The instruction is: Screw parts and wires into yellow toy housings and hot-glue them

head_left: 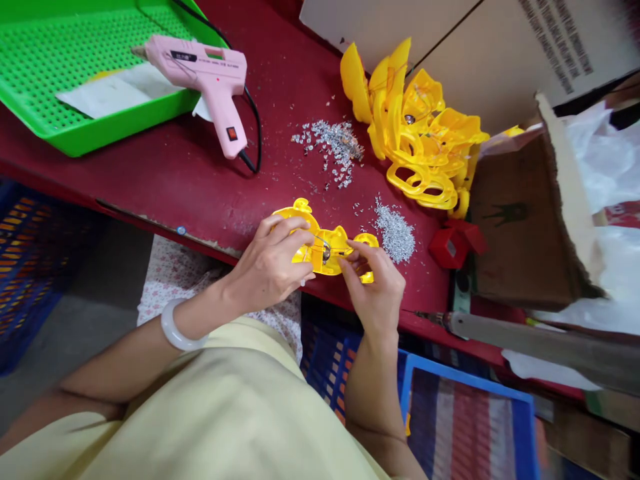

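Note:
A yellow plastic toy shell (pixel 327 267) lies at the table's front edge with its hollow side up. Inside it are thin wires and a small round metal part (pixel 326 253). My left hand (pixel 280 257) holds the shell's left end, fingers curled over its rim. At the other end, my right hand (pixel 374 280) pinches with thumb and forefinger at a thin wire (pixel 347 249) near the ring-shaped end. The fingertips hide part of what is pinched. Right behind the shell sits a pile of small silver screws (pixel 395 230).
A pink glue gun (pixel 220 87) rests against a green tray (pixel 125 120) at the back left. Another heap of metal bits (pixel 334 143) lies mid-table. Several yellow shells (pixel 420 133) are stacked by a cardboard box (pixel 525 213). A red box (pixel 450 247) stands at right.

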`<state>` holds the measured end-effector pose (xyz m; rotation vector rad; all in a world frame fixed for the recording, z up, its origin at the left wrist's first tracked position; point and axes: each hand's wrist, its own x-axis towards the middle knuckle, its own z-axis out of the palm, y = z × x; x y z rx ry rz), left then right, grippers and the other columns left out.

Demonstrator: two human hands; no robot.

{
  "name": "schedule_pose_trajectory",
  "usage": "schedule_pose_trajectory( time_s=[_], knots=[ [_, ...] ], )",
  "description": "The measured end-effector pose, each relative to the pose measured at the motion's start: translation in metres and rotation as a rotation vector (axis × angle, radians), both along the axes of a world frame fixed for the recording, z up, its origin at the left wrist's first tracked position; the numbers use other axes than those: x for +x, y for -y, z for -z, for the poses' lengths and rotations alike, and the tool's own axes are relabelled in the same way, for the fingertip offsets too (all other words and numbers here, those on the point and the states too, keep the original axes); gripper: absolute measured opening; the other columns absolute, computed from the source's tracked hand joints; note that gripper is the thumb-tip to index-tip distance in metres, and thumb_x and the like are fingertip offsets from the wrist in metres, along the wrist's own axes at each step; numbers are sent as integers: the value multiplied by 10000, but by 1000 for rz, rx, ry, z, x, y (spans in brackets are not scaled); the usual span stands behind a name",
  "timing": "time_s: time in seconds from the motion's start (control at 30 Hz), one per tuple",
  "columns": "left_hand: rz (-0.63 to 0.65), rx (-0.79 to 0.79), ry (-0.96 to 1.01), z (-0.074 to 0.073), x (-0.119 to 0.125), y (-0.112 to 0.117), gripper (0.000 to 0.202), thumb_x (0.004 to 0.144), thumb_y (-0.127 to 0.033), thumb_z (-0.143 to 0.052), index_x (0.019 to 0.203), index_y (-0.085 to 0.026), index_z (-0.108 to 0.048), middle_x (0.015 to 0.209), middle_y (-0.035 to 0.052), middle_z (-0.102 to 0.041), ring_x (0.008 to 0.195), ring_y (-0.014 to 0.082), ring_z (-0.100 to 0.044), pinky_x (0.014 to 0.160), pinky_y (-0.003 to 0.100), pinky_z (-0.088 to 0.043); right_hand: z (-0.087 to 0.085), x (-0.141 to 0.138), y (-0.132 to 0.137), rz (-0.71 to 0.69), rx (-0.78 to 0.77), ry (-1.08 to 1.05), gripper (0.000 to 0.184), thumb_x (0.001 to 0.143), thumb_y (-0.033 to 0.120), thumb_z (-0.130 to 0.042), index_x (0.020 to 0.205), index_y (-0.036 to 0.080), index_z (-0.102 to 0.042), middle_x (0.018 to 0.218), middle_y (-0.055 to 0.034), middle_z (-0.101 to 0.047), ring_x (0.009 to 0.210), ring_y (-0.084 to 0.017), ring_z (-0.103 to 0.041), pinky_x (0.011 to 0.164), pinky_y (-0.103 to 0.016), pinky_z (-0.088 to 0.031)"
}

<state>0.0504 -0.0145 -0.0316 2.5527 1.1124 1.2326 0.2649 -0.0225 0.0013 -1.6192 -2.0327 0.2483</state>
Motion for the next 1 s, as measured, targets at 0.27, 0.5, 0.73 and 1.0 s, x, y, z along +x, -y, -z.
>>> schedule_pose_trajectory(
  time_s=[0.27,0.5,0.73,1.0],
  knots=[
    [-10,-5,-28,2,-1,1,104,865,-277,-633,810,-223,-702,1099,55,-633,1174,256,-503,1011,441,-350,4,7,6,-25,153,154,179,895,242,-565,998,220,-710,923,-61,-708,824,-156,-674,740,-286,-558],
    [-6,1,-22,3,-1,0,121,866,-282,-634,782,-219,-694,1091,58,-616,1169,263,-500,996,440,-360,5,0,16,-5,173,261,286,891,161,-488,1084,203,-695,949,-88,-665,898,-193,-624,790,-336,-534],
    [-7,-9,-13,3,-1,1,131,872,-289,-626,785,-220,-694,1099,57,-615,1168,258,-495,1007,441,-360,15,-11,20,99,178,70,269,898,144,-475,1037,188,-701,978,-102,-621,919,-189,-602,821,-356,-525],
    [-4,33,7,5,0,0,123,861,-287,-649,778,-207,-693,1072,58,-625,1146,253,-505,1000,430,-377,26,-12,20,153,209,0,277,888,120,-462,991,208,-704,982,-83,-637,937,-179,-608,842,-367,-524]
  ],
)
